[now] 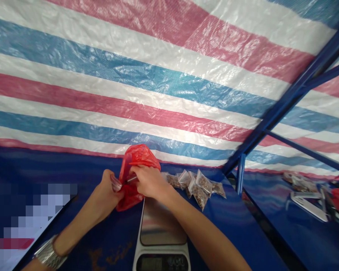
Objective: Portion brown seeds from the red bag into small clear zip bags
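A red plastic bag [142, 153] stands with its mouth toward me, behind the scale. At its left edge, my left hand [107, 194] is closed on a small clear plastic bag [116, 183]. My right hand [149, 181] reaches to the red bag's mouth, its fingers wrapped round a thin metal utensil [132, 179] that points left toward the clear bag. The utensil's far end is hidden, so its exact kind does not show. Below my hands lies a kitchen scale [164, 222] with a metal platform; its display is unreadable.
Several filled zip bags [202, 184] of brown bits lie right of the scale on the blue table [113, 233]. A blue metal frame [282, 101] slants up at the right. Striped sheeting [158, 86] hangs behind. Another scale [309, 205] sits far right.
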{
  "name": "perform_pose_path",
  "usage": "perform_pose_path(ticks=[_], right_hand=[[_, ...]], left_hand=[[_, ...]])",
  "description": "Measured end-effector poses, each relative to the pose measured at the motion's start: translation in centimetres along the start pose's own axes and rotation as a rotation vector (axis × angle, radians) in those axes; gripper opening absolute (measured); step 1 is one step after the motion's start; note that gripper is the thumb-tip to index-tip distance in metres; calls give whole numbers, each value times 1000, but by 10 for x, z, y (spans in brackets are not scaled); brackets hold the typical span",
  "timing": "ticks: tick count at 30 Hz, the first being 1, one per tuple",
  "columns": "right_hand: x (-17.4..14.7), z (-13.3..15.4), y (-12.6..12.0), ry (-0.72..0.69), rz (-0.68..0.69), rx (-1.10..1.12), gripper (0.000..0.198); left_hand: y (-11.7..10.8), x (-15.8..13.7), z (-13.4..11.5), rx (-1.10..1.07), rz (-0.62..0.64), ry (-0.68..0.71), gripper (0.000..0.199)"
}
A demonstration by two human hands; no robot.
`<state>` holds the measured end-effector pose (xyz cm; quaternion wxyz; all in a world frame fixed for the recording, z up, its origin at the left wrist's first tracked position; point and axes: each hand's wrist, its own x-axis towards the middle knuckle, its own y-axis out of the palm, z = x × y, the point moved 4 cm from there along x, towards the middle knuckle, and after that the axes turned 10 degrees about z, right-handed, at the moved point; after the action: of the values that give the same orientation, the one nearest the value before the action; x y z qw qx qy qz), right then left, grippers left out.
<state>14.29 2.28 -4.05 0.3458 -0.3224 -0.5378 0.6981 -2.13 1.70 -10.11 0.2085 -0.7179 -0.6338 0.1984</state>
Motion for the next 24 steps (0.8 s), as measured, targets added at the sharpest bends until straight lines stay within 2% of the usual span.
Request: perform_pose_path(ticks=[4,8,11,13,15,18,21,24], right_hand=[[4,-5,4,37,15,-45,38],[6,-9,6,40,26,-59,36],[5,-9,5,29,17,-40,35],[4,-7,5,25,8,-28,32],[4,-6,6,26,-1,-16,30],[5,-6,8,40,-3,10,28],[6,-7,10,70,-3,44,28],[6,-8,9,102,-1,66,31]], left_hand=[[3,-1,-6,-149,70,86,47],[3,1,-12,-296,67,66,55],[-1,7,-5,-290,-35,37,49],[-7,9,1,-176,-150,36,41],[-11,8,5,-33,-201,23,39],[-10,4,4,95,-106,-39,41],[-7,-1,-3,129,3,-52,38],[-5,-4,-8,138,55,-42,38]])
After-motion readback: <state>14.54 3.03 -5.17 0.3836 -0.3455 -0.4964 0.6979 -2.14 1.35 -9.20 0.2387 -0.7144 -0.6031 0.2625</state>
